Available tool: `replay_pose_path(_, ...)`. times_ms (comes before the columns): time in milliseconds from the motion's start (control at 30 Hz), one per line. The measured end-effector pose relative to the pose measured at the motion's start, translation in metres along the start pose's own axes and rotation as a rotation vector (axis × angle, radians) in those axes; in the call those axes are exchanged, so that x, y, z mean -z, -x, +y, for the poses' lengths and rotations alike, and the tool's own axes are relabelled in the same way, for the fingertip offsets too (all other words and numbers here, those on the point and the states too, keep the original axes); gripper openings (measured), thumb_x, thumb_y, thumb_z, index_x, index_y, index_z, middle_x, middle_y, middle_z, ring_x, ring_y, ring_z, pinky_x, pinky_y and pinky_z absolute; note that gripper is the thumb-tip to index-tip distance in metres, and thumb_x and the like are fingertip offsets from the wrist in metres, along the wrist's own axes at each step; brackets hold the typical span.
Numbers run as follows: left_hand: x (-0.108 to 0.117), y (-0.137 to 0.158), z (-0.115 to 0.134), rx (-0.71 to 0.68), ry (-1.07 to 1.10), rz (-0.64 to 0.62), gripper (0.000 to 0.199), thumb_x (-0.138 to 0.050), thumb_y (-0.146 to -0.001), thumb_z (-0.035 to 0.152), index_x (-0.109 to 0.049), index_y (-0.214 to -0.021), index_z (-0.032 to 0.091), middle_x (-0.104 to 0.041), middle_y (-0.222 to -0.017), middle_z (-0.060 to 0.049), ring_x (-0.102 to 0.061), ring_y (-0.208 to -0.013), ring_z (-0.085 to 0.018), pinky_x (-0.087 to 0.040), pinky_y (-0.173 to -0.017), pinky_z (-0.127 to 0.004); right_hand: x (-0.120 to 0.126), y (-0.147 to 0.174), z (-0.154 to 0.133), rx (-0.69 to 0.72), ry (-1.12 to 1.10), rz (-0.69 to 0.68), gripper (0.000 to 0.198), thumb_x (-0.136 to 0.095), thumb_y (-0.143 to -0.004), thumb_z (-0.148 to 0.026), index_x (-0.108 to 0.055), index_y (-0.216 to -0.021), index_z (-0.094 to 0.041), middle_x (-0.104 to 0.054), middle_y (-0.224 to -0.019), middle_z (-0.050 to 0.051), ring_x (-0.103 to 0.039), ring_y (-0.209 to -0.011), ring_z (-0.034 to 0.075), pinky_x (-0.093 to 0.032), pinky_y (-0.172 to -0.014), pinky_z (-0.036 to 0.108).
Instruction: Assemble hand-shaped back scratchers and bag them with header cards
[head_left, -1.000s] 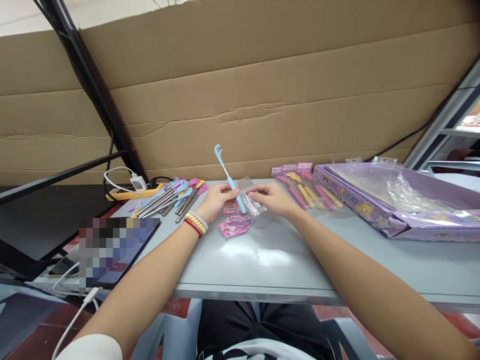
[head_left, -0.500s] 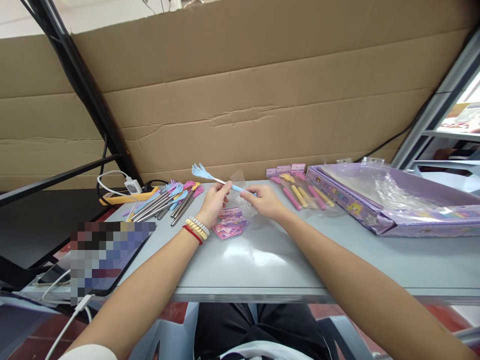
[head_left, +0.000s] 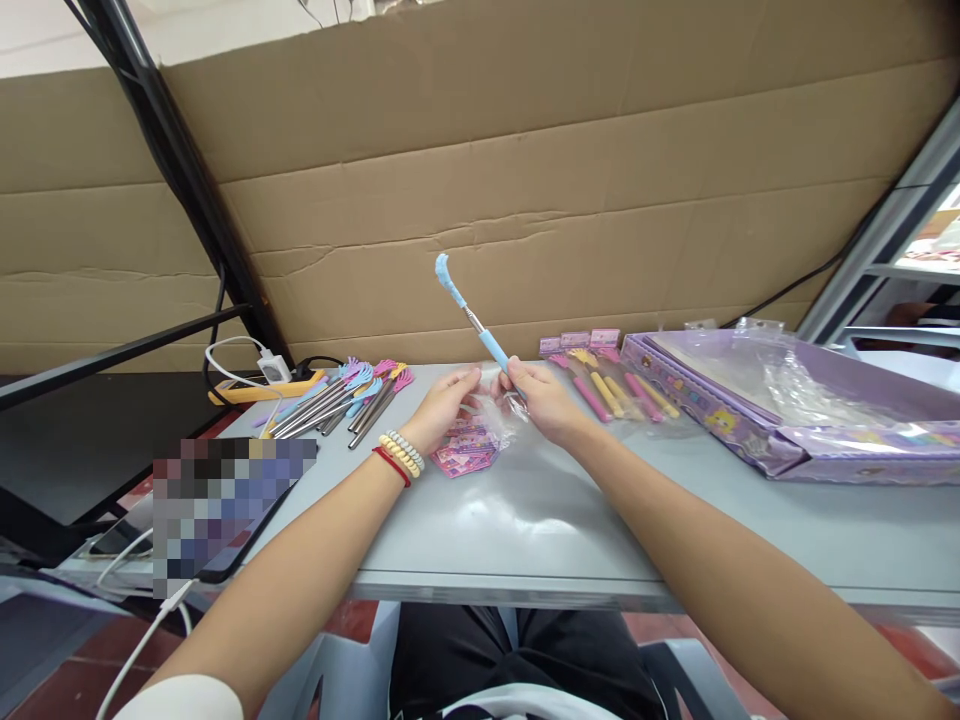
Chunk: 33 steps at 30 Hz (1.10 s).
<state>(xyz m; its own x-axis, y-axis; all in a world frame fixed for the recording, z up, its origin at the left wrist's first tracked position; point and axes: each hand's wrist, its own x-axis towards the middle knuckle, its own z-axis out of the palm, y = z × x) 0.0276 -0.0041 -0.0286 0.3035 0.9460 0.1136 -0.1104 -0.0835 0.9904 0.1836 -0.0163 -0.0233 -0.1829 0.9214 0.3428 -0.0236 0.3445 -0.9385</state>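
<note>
Pink cards (head_left: pixel 465 462) lie nearest on table (head_left: pixel 540 550). Left hand (head_left: pixel 444 402) has fingers curled at clear bag (head_left: pixel 510 428), can't tell if pinching it. Right hand (head_left: pixel 551 402) closed, thumb and fingers around lower handle of scratcher (head_left: pixel 493 348); upper part sticks out past fingertips, tilted up-left. Blue handle, short metal rod, light blue claw, cardboard (head_left: pixel 525 160) behind.

bright, even light leaves soft glare on the grey tabletop (head_left: pixel 559 540).
</note>
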Motion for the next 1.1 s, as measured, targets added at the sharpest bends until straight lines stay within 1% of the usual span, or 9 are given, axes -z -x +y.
replay_pose_path(167, 0.006, -0.003, 0.004, -0.15, 0.058, 0.115, 0.04, -0.064, -0.079, 0.035, -0.062, -0.115, 0.02, -0.067, -0.091, -0.004, -0.057, -0.063, -0.011, -0.042, -0.052, -0.022, -0.002, 0.002, 0.002, -0.119, 0.151, -0.017, 0.053, -0.062, -0.065, -0.07, -0.054, -0.066, -0.017, -0.057, -0.069, 0.006, -0.053, -0.061, 0.014, -0.046, -0.048, 0.026)
replay_pose_path(267, 0.01, -0.004, 0.008, -0.158, 0.093, 0.184, 0.04, -0.062, -0.082, 0.036, -0.059, -0.118, 0.019, -0.068, -0.093, -0.006, -0.059, -0.06, -0.01, -0.043, -0.05, -0.022, 0.002, 0.001, 0.005, -0.136, 0.244, 0.069, 0.048, -0.064, -0.068, -0.063, -0.052, -0.062, -0.017, -0.053, -0.062, 0.003, -0.049, -0.057, 0.012, -0.043, -0.048, 0.025)
replay_pose_path(367, 0.015, -0.006, 0.013, -0.181, 0.137, 0.275, 0.04, -0.059, -0.084, 0.039, -0.057, -0.12, 0.02, -0.069, -0.093, -0.006, -0.06, -0.057, -0.01, -0.045, -0.048, -0.022, 0.009, 0.0, 0.004, -0.081, 0.303, 0.119, 0.05, -0.056, -0.075, -0.063, -0.042, -0.055, -0.019, -0.04, -0.049, -0.003, -0.039, -0.046, 0.008, -0.035, -0.044, 0.024)
replay_pose_path(433, 0.019, -0.007, 0.017, -0.201, 0.171, 0.344, 0.04, -0.056, -0.086, 0.039, -0.055, -0.122, 0.021, -0.069, -0.091, -0.005, -0.062, -0.056, -0.011, -0.047, -0.048, -0.022, 0.014, 0.0, 0.001, -0.041, 0.327, 0.101, 0.046, -0.052, -0.078, -0.062, -0.043, -0.061, -0.02, -0.037, -0.045, -0.005, -0.036, -0.042, 0.008, -0.032, -0.043, 0.024)
replay_pose_path(533, 0.026, -0.01, 0.02, -0.2, 0.196, 0.451, 0.035, -0.054, -0.088, 0.037, -0.057, -0.119, 0.021, -0.07, -0.085, -0.003, -0.064, -0.056, -0.012, -0.049, -0.051, -0.023, 0.019, 0.002, -0.004, 0.025, 0.36, 0.114, 0.035, -0.053, -0.08, -0.054, -0.045, -0.072, -0.021, -0.041, -0.045, -0.007, -0.038, -0.041, 0.009, -0.033, -0.043, 0.023)
replay_pose_path(633, 0.03, -0.011, 0.02, -0.181, 0.203, 0.493, 0.029, -0.057, -0.087, 0.035, -0.061, -0.111, 0.018, -0.069, -0.078, -0.002, -0.064, -0.057, -0.012, -0.05, -0.054, -0.023, 0.022, 0.003, -0.008, 0.079, 0.327, 0.106, 0.031, -0.054, -0.08, -0.047, -0.042, -0.068, -0.021, -0.047, -0.049, -0.005, -0.043, -0.046, 0.01, -0.036, -0.048, 0.023)
replay_pose_path(833, 0.022, -0.007, 0.015, -0.227, 0.257, 0.323, 0.039, -0.066, -0.079, 0.041, -0.061, -0.11, 0.018, -0.071, -0.079, -0.004, -0.068, -0.066, -0.014, -0.054, -0.066, -0.028, 0.015, 0.004, -0.007, -0.041, 0.35, 0.055, 0.041, -0.052, -0.078, -0.056, -0.042, -0.06, -0.021, -0.039, -0.043, -0.005, -0.035, -0.04, 0.008, -0.029, -0.043, 0.024)
replay_pose_path(933, 0.015, -0.003, 0.014, -0.242, 0.262, 0.196, 0.044, -0.069, -0.076, 0.044, -0.06, -0.111, 0.018, -0.073, -0.084, -0.006, -0.069, -0.071, -0.017, -0.054, -0.07, -0.031, 0.008, 0.004, 0.001, 0.001, 0.442, 0.08, 0.044, -0.055, -0.076, -0.057, -0.039, -0.058, -0.02, -0.044, -0.049, -0.003, -0.037, -0.047, 0.009, -0.029, -0.047, 0.024)
replay_pose_path(1100, 0.012, -0.001, 0.013, -0.239, 0.271, 0.125, 0.049, -0.071, -0.072, 0.046, -0.059, -0.112, 0.018, -0.072, -0.091, -0.008, -0.069, -0.075, -0.018, -0.053, -0.07, -0.031, 0.002, 0.001, 0.014, 0.05, 0.515, 0.042, 0.034, -0.065, -0.066, -0.038, -0.038, -0.057, -0.02, -0.051, -0.059, -0.002, -0.042, -0.056, 0.011, -0.034, -0.055, 0.025)
